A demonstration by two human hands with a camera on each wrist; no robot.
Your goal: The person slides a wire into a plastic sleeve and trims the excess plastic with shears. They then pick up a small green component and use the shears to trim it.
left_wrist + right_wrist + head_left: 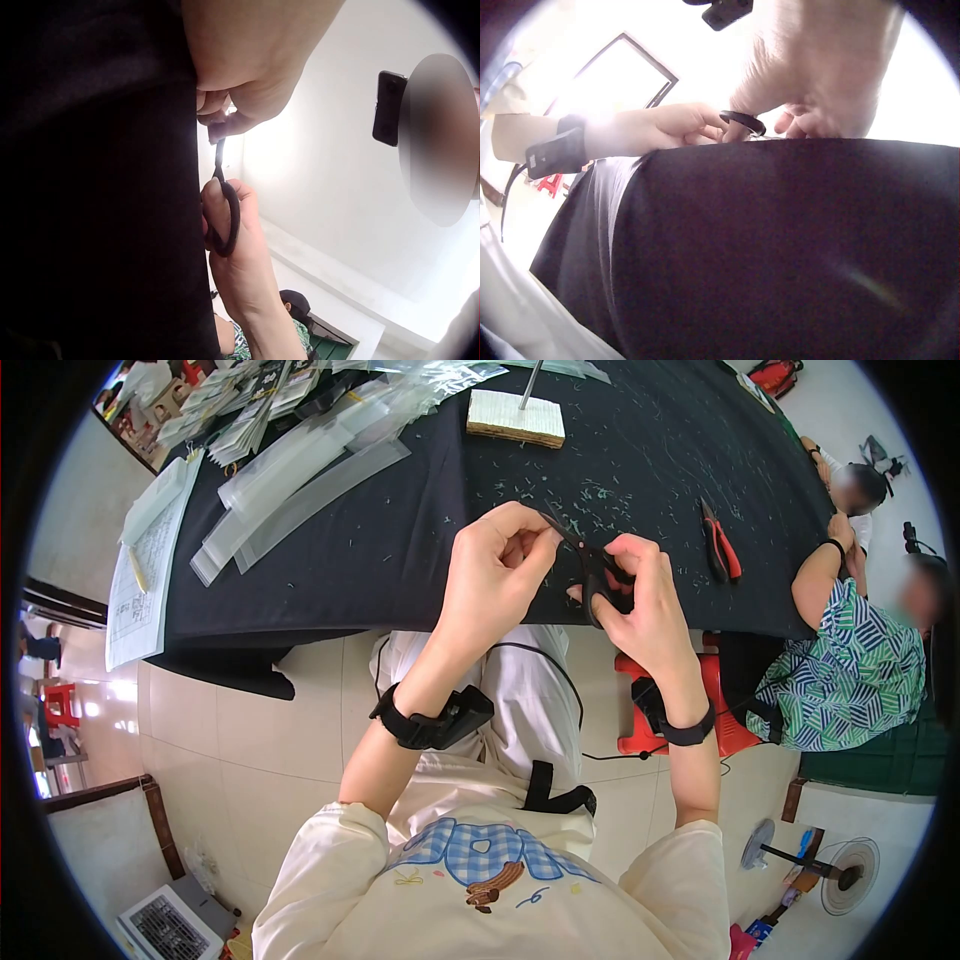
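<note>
My right hand holds a pair of black-handled scissors, with its thumb and fingers in the handle loops. The blades point up and left, to the fingertips of my left hand. That hand's thumb and forefinger pinch together right beside the blade tips; I cannot tell what small thing sits between them. In the left wrist view, a scissor loop shows round the right thumb, below the left fingertips. The right wrist view shows both hands just above the edge of the black cloth. Small pale-green clippings lie scattered beyond the hands.
Red-handled pliers lie to the right. A white block with an upright metal rod stands at the back. Clear plastic strips and a sheet of paper lie at left. Another person sits at the right.
</note>
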